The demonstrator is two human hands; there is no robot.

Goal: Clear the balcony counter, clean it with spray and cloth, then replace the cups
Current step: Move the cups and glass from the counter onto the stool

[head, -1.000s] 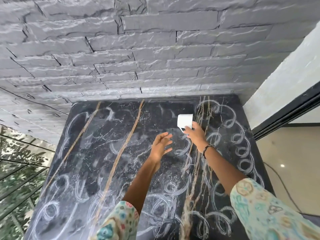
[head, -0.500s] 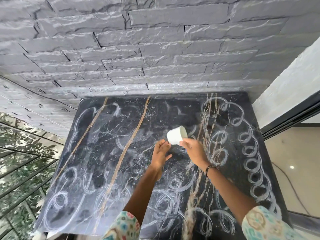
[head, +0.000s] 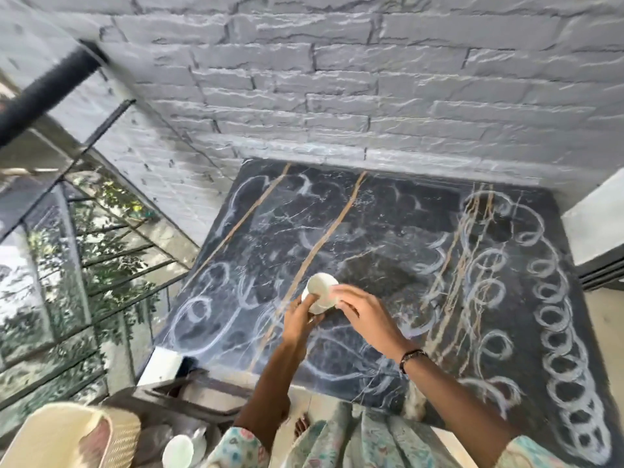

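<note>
A small white cup (head: 319, 293) is tilted on its side, its mouth turned up and to the left, just above the dark marble counter (head: 388, 238). My right hand (head: 363, 319) grips its right side and my left hand (head: 299, 320) holds it from below left. The counter top shows whitish circular wipe streaks and tan veins. Another white cup (head: 178, 452) sits low at the bottom left, below the counter's edge.
A grey stone-brick wall (head: 337, 79) backs the counter. A glass railing with a black handrail (head: 44, 92) runs along the left. A cream woven basket (head: 77, 437) stands at the bottom left. A white wall and dark door frame (head: 597, 261) lie to the right.
The white cup has come from the counter's far right-middle toward me and left, tipping over. My left hand, open a second ago, has closed onto it. The view has swung left and down.
</note>
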